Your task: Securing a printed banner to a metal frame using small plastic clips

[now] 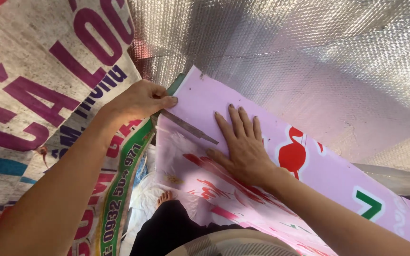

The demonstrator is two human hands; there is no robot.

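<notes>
Head view, looking down at 2 bare hands at work on a pink printed sheet [309,175]. The sheet lies tilted across the middle and right of the scene, its far-left corner near the left hand; it carries a red flamingo figure [293,154] just right of the right hand and a green-and-white mark [368,205] further right. The left hand [141,100] is closed around the handle end of a thin dark blade [188,126], thumb extended along the top; the handle itself is hidden inside the fist. The blade runs from the fist toward the right and near side, lying flat against the pink sheet close to its left edge, its tip just beside the thumb of the right hand. The right hand [243,144] lies wide and flat, palm down, fingers spread and pointing far, pressing on the pink sheet; it holds nothing. Under the left forearm lies a white printed banner [39,90] with large purple lettering and a green strip along its near edge. Silver bubble-textured foil [300,52] covers the far and right part of the scene, beyond the pink sheet. At the near centre a bare foot [164,196] and dark clothing of the person show below the sheet
</notes>
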